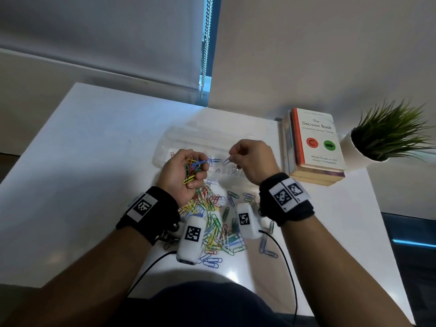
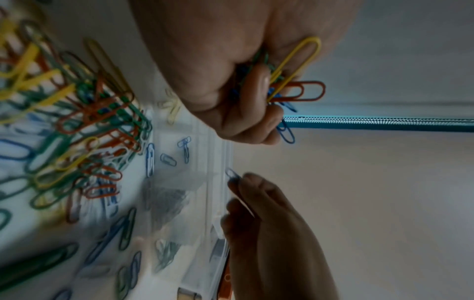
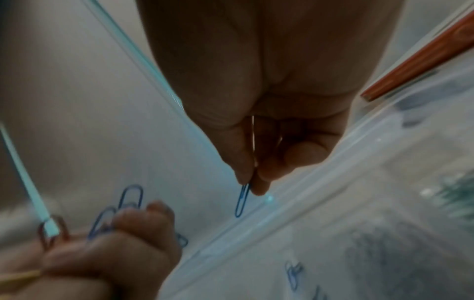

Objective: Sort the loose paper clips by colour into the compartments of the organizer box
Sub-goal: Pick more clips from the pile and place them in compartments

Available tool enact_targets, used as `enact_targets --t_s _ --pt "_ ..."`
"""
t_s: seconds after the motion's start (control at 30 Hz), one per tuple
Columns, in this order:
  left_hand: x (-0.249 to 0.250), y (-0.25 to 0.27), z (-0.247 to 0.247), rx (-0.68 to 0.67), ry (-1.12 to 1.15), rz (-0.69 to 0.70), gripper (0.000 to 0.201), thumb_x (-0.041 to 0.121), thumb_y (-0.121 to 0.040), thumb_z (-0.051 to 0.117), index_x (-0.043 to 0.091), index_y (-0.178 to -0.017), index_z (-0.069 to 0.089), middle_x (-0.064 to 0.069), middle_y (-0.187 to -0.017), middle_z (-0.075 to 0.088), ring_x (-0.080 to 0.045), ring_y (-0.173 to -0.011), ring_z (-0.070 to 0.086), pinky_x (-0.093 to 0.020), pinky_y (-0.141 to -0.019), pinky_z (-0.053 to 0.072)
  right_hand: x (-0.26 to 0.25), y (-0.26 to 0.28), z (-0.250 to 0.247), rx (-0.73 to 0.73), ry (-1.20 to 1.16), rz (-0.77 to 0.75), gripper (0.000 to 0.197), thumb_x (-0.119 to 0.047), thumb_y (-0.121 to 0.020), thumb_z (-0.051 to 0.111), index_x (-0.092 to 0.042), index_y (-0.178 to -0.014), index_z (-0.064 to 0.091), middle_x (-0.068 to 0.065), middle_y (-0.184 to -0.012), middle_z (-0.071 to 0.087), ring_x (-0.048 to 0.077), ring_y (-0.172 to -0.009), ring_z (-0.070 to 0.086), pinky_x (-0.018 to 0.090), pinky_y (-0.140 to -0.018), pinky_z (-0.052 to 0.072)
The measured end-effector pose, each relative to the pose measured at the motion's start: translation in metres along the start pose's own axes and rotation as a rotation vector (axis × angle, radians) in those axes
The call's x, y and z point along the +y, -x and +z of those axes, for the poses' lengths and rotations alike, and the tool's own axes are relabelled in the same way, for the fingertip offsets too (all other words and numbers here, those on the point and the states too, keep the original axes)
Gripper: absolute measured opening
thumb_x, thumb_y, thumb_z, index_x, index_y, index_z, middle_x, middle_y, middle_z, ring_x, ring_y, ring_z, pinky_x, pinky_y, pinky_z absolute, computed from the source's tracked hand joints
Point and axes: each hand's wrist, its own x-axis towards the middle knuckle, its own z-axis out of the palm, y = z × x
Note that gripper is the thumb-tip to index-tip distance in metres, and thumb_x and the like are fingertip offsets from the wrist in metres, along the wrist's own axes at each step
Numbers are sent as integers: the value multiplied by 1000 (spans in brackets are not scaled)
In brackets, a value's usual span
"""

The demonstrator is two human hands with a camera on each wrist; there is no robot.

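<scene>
My left hand (image 1: 188, 172) grips a mixed bunch of paper clips (image 1: 193, 165), yellow, red, green and blue; in the left wrist view the bunch (image 2: 290, 81) sticks out past the curled fingers. My right hand (image 1: 250, 159) pinches a single blue clip (image 1: 226, 161) between thumb and forefinger, hanging above the clear organizer box (image 1: 165, 147); the right wrist view shows the blue clip (image 3: 242, 200) dangling over the box. A few blue clips (image 2: 183, 146) lie in one compartment. The loose pile of coloured clips (image 1: 212, 223) lies on the white table (image 1: 94, 149) near me.
A stack of books (image 1: 313, 147) stands right of the box, and a potted plant (image 1: 382, 138) beyond it. Cables (image 1: 283, 256) run from the wrist cameras across the table's near edge. A blind chain (image 1: 206, 43) hangs at the wall behind.
</scene>
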Motion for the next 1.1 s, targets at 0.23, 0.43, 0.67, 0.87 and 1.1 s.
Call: enact_targets --t_s 0.23,0.43,0.67,0.87,1.1 --pt "5 3 -6 15 -21 48 39 26 -99 27 4 -82 55 -9 -63 53 -11 -41 38 -18 -33 19 -30 -4 22 10 94 -121 9 -18 -84 67 -14 -91 72 -2 -84 68 11 -79 58 19 -73 41" --pt "0 -4 0 94 -108 102 23 16 -93 34 5 -80 50 -4 -58 48 -14 -39 37 -18 -34 14 -48 25 24 -145 77 -197 17 -34 -78 74 -19 -87 71 0 -74 67 10 -66 56 23 -63 43" --pt "-1 -2 2 62 -222 148 25 14 -94 38 5 -75 52 -9 -62 47 -14 -41 36 -19 -35 12 -46 27 20 -127 -183 -79 5 -9 -81 66 -9 -76 66 6 -62 64 13 -53 54 31 -54 45" --pt "-1 0 5 32 -121 119 23 15 -93 40 5 -75 49 -11 -63 49 -13 -43 34 -21 -38 10 -44 32 13 -128 -652 86 15 2 -87 54 -5 -76 61 9 -62 53 17 -48 48 25 -47 41" --pt "0 1 3 -31 -23 72 29 22 -98 41 9 -73 47 -6 -64 52 -9 -41 35 -16 -34 14 -42 29 8 -134 -939 234 15 -1 -88 55 -5 -75 57 6 -58 51 17 -48 41 23 -46 36"
